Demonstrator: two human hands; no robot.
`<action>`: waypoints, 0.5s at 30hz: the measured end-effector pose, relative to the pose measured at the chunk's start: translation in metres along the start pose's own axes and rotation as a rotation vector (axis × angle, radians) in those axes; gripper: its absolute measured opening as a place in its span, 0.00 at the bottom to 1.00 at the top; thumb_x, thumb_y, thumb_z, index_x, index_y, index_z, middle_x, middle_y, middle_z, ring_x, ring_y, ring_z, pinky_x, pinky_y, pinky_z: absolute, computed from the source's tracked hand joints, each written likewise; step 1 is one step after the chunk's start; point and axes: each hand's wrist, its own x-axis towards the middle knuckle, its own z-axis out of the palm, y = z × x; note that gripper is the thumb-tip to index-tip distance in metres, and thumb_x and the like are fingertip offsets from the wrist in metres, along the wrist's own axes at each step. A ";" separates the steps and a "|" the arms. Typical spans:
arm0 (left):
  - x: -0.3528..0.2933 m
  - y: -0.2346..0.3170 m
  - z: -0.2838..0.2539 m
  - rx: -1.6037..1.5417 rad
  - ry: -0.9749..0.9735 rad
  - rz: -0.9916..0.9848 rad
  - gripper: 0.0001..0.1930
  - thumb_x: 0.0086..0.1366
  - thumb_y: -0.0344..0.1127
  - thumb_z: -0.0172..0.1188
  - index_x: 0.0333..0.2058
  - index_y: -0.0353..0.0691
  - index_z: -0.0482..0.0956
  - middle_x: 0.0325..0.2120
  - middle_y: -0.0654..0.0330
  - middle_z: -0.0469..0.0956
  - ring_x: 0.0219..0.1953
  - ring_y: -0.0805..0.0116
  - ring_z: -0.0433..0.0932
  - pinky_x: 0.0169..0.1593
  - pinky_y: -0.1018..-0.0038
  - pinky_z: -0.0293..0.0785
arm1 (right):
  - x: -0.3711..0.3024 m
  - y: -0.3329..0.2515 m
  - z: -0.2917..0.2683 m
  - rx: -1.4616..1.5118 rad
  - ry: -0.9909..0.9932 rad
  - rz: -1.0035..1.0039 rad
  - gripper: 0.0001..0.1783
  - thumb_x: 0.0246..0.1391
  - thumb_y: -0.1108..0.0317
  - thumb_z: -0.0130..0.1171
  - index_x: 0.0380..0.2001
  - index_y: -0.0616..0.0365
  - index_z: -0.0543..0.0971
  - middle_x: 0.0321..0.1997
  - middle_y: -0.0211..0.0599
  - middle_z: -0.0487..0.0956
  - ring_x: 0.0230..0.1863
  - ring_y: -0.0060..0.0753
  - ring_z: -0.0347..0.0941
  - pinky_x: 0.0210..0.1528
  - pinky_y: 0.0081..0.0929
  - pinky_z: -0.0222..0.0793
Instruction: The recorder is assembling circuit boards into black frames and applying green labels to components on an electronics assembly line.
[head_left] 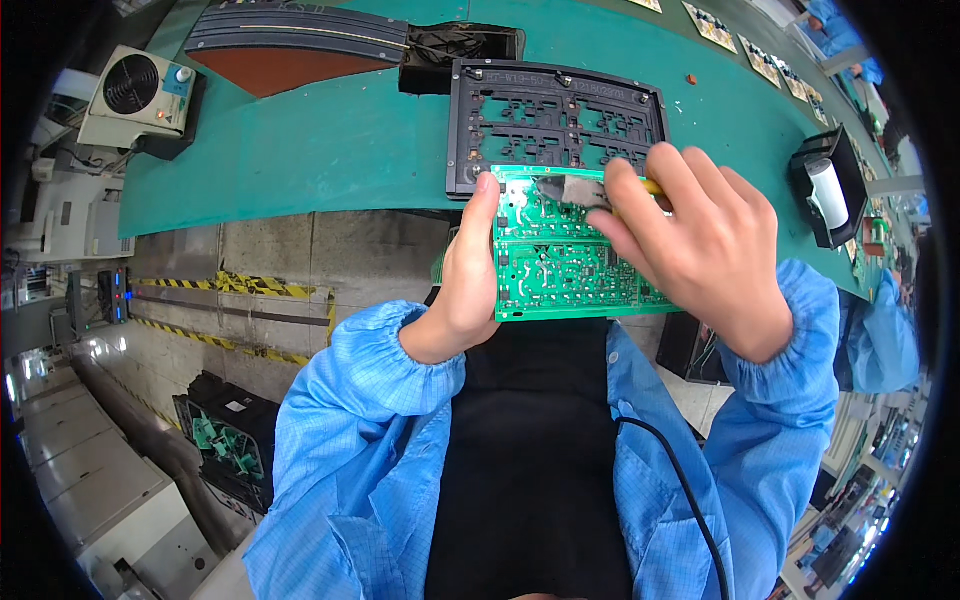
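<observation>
My left hand (468,265) grips a green circuit board (560,280) by its left edge, thumb along the side. The board is held up in front of my body, its face dotted with solder joints and small parts. In my right hand (705,235) is a brush (578,191) with a yellow handle, a greyish ferrule and dark bristles. Its bristles lie at the upper part of the board and seem to touch it. Just beyond the board, a black fixture frame (459,130) with cut-outs rests on the bench, partly hidden by the board and my hands.
A green-topped bench (330,150) spans the far side. On it stand a small fan unit (135,85) at left, a long black case (300,28) at the back and a black holder with a white roll (828,195) at right. A black crate (235,430) is at lower left.
</observation>
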 end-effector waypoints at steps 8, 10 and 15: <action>0.000 0.006 0.003 0.006 0.042 -0.021 0.36 0.78 0.58 0.27 0.60 0.31 0.69 0.53 0.47 0.78 0.52 0.56 0.81 0.58 0.60 0.78 | -0.009 -0.010 -0.024 0.212 -0.215 0.037 0.21 0.46 0.55 0.68 0.38 0.56 0.76 0.32 0.34 0.70 0.31 0.36 0.71 0.29 0.33 0.68; 0.001 0.006 0.001 -0.003 0.031 -0.036 0.36 0.78 0.59 0.28 0.60 0.31 0.69 0.54 0.47 0.77 0.54 0.56 0.80 0.58 0.60 0.78 | -0.010 -0.010 -0.025 0.239 -0.202 0.037 0.21 0.47 0.54 0.67 0.38 0.56 0.75 0.32 0.36 0.70 0.31 0.39 0.71 0.29 0.35 0.68; -0.001 0.009 -0.017 -0.259 -0.088 -0.063 0.35 0.77 0.59 0.30 0.61 0.32 0.68 0.55 0.48 0.77 0.55 0.56 0.79 0.60 0.59 0.76 | -0.020 0.016 -0.038 0.257 -0.213 0.134 0.19 0.52 0.57 0.65 0.39 0.61 0.75 0.32 0.42 0.72 0.30 0.45 0.72 0.32 0.39 0.68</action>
